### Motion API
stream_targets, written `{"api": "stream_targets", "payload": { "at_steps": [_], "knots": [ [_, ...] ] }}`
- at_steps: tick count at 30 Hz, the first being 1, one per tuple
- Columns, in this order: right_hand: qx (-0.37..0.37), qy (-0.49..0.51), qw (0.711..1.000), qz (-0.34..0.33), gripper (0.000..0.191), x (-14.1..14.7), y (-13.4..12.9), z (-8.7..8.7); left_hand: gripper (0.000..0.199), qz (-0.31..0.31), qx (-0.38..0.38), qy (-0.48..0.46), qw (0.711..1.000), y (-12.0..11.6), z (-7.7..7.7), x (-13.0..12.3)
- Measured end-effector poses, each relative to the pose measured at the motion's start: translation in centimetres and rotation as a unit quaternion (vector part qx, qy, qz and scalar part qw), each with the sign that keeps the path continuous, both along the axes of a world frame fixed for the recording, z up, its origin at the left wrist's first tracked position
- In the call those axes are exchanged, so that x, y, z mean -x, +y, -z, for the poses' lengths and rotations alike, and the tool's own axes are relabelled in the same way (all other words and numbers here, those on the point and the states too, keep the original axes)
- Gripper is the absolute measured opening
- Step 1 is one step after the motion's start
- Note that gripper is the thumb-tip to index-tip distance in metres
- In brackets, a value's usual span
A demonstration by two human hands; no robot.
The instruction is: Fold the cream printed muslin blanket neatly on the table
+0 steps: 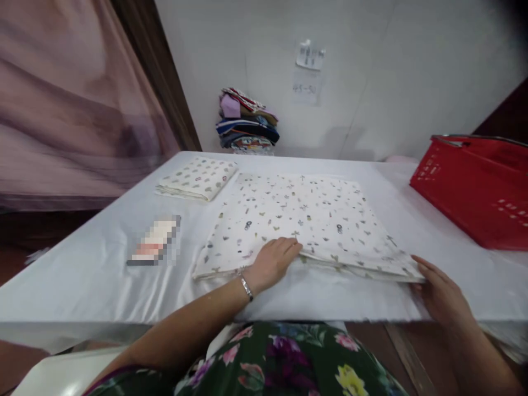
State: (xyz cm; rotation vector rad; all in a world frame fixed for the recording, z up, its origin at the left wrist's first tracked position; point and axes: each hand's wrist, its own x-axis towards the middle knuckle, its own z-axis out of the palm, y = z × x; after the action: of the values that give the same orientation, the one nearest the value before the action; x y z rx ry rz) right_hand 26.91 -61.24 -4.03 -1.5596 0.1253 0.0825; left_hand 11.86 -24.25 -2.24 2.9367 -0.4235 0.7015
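Observation:
A white cloth with small printed figures (301,214) lies folded in layers on the white-covered table (111,231). My left hand (275,261) rests on the middle of its near edge, palm down, fingers close together; a silver bracelet circles that wrist. At the cloth's near right corner, my right hand (443,291) pinches the layers, with fingers on top and the thumb lower down, partly hidden. A smaller folded cloth with a leaf-like print (198,179) sits at the back left, apart from both hands.
A blurred phone-like object (155,242) lies on the table at the left. A red bag (474,190) stands at the right edge. Stacked folded fabrics (247,124) rise behind the table's far edge, against the wall. Pink drapery (74,104) hangs at the left.

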Motion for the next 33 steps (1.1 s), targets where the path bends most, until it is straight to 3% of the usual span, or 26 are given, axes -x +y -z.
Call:
{"api": "stream_targets", "payload": {
  "at_steps": [5,13,19,26,33],
  "knots": [
    [-0.061,0.023,0.998,0.013,0.047,-0.3,0.1,0.1,0.021,0.009,-0.017,-0.003,1.000,0.4,0.3,-0.4],
    [-0.067,0.004,0.998,0.009,0.051,-0.3,0.0,0.2,0.030,0.035,-0.054,0.056,0.996,-0.1,0.2,-0.3],
    [-0.064,0.010,0.998,-0.011,0.040,-0.4,-0.3,0.3,0.020,0.031,-0.022,0.071,0.997,-0.8,0.3,-0.4],
    [-0.079,0.015,0.997,-0.018,0.035,-0.4,-0.4,0.2,0.022,0.036,-0.041,0.026,0.998,-0.6,0.6,-0.6],
    [-0.072,0.014,0.997,-0.026,0.031,-0.6,-0.6,0.6,0.013,0.040,-0.020,0.057,0.997,-0.6,0.6,-0.8]
  ]
}}
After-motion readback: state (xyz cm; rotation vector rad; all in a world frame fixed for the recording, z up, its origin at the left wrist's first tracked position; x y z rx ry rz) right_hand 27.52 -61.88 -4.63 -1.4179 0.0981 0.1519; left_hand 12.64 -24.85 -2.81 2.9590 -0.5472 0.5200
